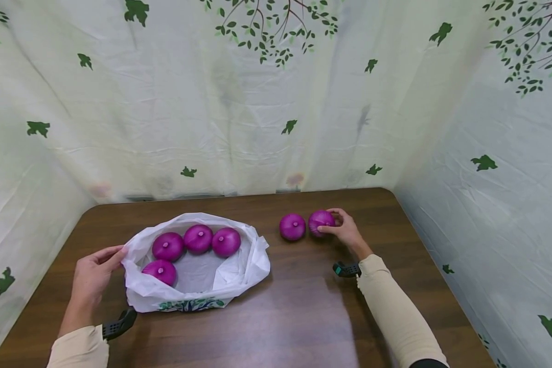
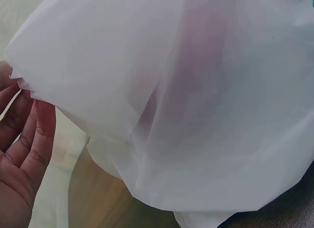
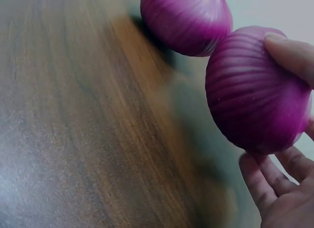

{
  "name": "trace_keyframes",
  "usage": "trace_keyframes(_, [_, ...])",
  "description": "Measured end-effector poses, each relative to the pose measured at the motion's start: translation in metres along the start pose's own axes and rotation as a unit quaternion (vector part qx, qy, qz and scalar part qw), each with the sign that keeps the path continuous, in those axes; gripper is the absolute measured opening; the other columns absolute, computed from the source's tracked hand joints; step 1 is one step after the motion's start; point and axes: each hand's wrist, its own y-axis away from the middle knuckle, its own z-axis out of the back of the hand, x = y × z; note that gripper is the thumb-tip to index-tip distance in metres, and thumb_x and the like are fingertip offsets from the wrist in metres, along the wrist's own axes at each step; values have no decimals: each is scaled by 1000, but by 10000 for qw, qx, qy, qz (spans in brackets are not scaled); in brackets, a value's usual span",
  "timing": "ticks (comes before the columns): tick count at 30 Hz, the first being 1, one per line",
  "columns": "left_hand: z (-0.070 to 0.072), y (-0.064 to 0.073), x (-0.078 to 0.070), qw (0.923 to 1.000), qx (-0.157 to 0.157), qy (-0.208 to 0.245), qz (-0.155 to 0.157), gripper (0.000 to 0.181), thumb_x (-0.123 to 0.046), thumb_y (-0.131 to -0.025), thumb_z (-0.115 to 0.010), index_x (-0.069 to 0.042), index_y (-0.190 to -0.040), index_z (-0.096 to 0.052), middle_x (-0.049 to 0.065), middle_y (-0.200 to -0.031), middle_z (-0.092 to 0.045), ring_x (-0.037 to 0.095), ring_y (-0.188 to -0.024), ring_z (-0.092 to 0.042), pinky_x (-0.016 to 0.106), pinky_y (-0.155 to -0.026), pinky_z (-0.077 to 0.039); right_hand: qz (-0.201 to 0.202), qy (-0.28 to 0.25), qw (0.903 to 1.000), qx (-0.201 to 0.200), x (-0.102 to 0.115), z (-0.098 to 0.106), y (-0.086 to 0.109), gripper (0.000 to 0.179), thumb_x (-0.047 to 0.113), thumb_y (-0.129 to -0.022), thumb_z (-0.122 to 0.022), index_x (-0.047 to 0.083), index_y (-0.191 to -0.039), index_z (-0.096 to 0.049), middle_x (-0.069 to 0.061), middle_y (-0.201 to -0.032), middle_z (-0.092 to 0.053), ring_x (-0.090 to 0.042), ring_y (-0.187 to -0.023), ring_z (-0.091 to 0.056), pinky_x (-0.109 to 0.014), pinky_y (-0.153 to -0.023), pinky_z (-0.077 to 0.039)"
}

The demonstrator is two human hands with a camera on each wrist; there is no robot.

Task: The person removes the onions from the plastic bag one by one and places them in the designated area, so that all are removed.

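Note:
My right hand (image 1: 349, 232) holds a red onion (image 1: 321, 223) between thumb and fingers at the back right of the table. In the right wrist view the thumb lies on one side of this onion (image 3: 257, 90) and the fingers on the other. A second red onion (image 1: 292, 227) sits just left of it. With thumb and fingers my left hand (image 1: 94, 271) pinches the left rim of a white plastic bag (image 1: 244, 278), whose mouth faces up. Inside the bag lie several more red onions (image 1: 199, 238). In the left wrist view the bag (image 2: 98, 51) hides most of what it contains.
Everything stands on a brown wooden table (image 1: 299, 317) with rounded back corners. A pale curtain (image 1: 239, 112) printed with green leaves hangs behind the table and along both sides. Dark bands (image 1: 119, 324) with cameras sit at both wrists.

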Motion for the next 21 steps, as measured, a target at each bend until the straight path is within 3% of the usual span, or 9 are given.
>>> trace_keyframes(13, [0,-2,0,10000,-10,10,-80,68,-55,-89,-58,-5,-135,-55,-20,-96,-51,1,-85,-53,62,-105,-32,-155,12,9999,49,-4,-3,-2,64,19,-79,-81,4,-132,-48,-21,-131,-51,-35,-116,-51,-41,-94,-46])
trace_keyframes(21, [-1,-4,0,9999,26,-55,103,71,-55,-90,-57,-2,-137,-51,8,-118,-54,18,-98,-54,62,-105,-31,-261,79,9996,-23,-7,-6,-5,66,24,-79,-81,3,-131,-48,-21,-132,-49,-35,-120,-50,-45,-97,-45])
